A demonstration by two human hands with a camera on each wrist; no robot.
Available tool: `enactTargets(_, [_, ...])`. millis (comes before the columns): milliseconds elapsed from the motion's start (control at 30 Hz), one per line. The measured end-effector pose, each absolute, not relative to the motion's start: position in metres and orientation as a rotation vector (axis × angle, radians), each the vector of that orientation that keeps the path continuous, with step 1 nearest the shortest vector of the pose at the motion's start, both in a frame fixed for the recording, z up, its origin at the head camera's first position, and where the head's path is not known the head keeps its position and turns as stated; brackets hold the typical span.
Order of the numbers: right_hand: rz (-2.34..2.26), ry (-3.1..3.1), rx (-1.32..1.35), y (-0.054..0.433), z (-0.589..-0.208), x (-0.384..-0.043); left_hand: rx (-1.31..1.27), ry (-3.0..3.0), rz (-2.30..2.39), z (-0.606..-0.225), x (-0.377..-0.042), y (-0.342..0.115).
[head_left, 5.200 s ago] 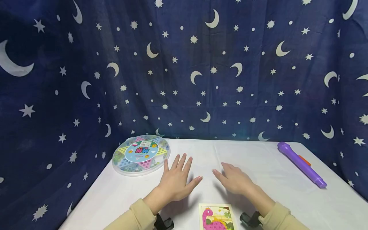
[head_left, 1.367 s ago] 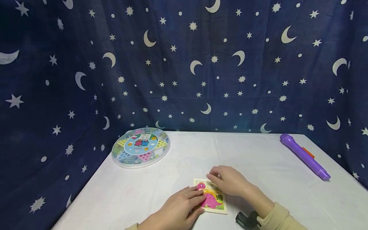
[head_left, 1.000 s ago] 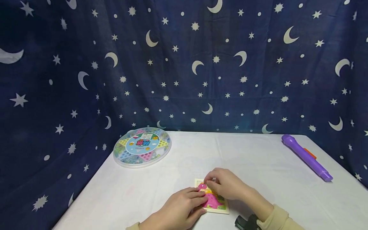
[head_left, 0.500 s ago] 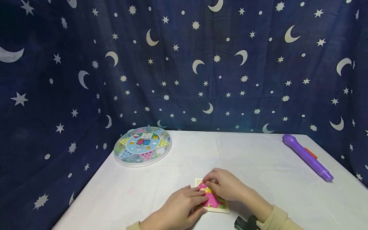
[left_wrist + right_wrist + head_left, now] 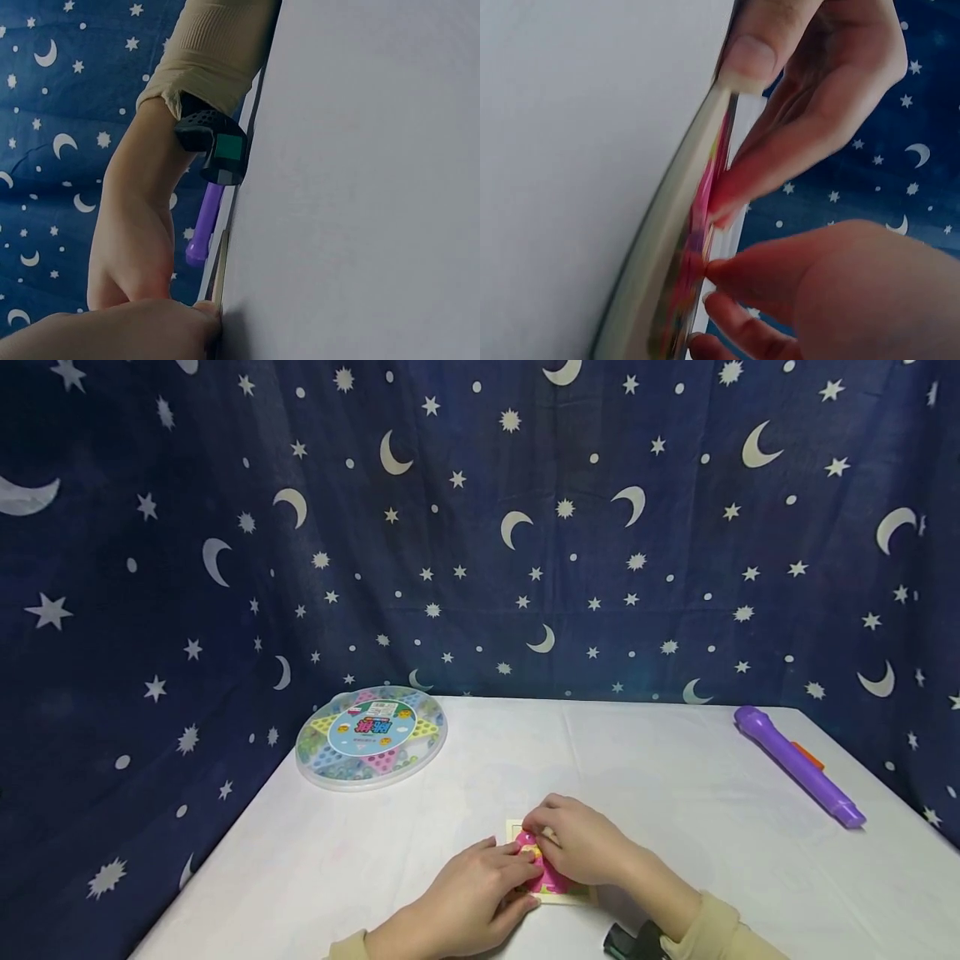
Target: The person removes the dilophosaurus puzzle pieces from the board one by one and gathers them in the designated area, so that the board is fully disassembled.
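A small square jigsaw puzzle (image 5: pixel 564 897) with a pink dinosaur picture and a cream frame lies on the white table. My left hand (image 5: pixel 474 893) rests over its left side, fingers on the picture and thumb against the near edge. In the right wrist view the left thumb presses the puzzle's rim (image 5: pixel 671 195). My right hand (image 5: pixel 588 843) has curled fingers at the dinosaur's head, beside the left fingertips. Its thumb and fingertips touch the picture, but whether they pinch a piece is hidden. Both hands cover much of the puzzle.
A round, clear-lidded Chinese checkers set (image 5: pixel 371 739) with marbles lies at the back left. On the right lies a purple microphone-shaped toy (image 5: pixel 798 766) with an orange part. A dark blue moon-and-star curtain (image 5: pixel 480 527) hangs behind the table (image 5: pixel 675 760).
Both hands were apart above the table; they are now on the puzzle, which lies farther from the near edge. Recently the right fingertips have shifted left across the picture; the left hand has barely moved.
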State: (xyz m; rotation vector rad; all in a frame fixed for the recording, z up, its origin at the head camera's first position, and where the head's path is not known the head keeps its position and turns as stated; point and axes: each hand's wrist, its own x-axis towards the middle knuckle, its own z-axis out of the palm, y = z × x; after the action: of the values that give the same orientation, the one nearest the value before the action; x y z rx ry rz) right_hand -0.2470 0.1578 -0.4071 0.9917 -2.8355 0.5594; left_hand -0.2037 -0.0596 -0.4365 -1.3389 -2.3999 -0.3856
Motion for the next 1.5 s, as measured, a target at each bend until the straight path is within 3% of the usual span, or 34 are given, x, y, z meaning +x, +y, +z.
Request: enactTargets(1500, [1.183, -2.773, 0.783, 0.159, -0.418, -0.260, -1.250, -2.356, -0.305, -0.440, -0.199, -0.058])
